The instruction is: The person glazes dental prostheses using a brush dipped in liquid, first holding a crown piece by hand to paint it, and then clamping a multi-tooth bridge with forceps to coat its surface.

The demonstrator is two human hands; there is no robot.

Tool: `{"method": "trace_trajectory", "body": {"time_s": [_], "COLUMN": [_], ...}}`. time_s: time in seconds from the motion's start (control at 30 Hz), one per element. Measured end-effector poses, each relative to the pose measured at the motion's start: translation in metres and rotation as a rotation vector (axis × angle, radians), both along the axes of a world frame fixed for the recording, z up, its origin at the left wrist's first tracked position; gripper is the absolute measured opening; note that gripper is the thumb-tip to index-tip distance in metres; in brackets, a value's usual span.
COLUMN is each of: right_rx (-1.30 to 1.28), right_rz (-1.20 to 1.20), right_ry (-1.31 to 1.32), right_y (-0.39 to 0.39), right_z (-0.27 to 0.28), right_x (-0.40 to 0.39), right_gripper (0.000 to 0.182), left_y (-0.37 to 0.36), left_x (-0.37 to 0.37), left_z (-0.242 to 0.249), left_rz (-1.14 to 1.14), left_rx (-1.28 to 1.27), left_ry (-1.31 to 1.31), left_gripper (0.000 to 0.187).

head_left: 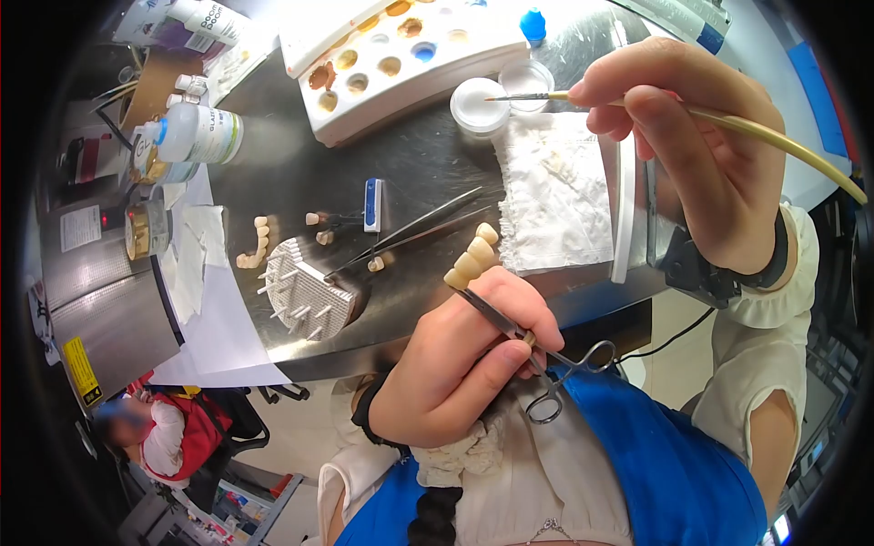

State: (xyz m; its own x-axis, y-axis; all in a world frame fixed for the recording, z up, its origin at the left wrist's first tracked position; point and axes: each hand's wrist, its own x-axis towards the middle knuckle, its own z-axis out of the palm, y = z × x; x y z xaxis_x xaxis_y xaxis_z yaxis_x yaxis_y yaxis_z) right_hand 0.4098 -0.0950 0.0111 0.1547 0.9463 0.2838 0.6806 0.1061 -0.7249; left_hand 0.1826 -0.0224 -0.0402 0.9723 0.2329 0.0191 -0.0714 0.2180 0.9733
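My left hand [473, 350] is closed around a scissor-handled metal clamp [539, 373]. At the clamp's far end sits a short row of tooth-shaped crowns [473, 255], held above the metal table's front part. My right hand [696, 146] pinches a slim brush [710, 114] with a pale yellow handle. The brush tip is over a small round white dish [480, 105]; whether it touches the contents I cannot tell. A second round dish [528, 80] stands beside it. Below the dishes lies a folded white cloth [555, 205].
A white palette [391, 68] with coloured wells stands at the back. Tweezers [410, 227], a pegged firing tray [305, 296] and another tooth row [261, 238] lie on the metal table [273, 155]. Bottles [205, 134] stand left. A person in red [182, 432] sits at lower left.
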Motion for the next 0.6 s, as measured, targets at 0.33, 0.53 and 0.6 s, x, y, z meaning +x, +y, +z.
{"method": "trace_trajectory", "body": {"time_s": [0.33, 0.53, 0.6], "right_rx": [-0.073, -0.070, 0.004], "right_rz": [0.004, 0.036, 0.003], "right_ry": [0.047, 0.070, 0.075], "right_y": [0.0027, 0.0033, 0.0020], "right_z": [-0.0017, -0.0035, -0.0076], "right_x": [-0.0016, 0.0006, -0.0028], "right_gripper": [0.022, 0.023, 0.023], "left_y": [0.0029, 0.0028, 0.0022], "left_x": [-0.0008, -0.0011, -0.0009], "left_z": [-0.0040, -0.0041, -0.0039], "left_rz": [-0.053, -0.054, -0.050], "left_rx": [0.034, 0.051, 0.048], "left_ry": [-0.014, -0.008, -0.005], "left_gripper": [0.020, 0.020, 0.020]}}
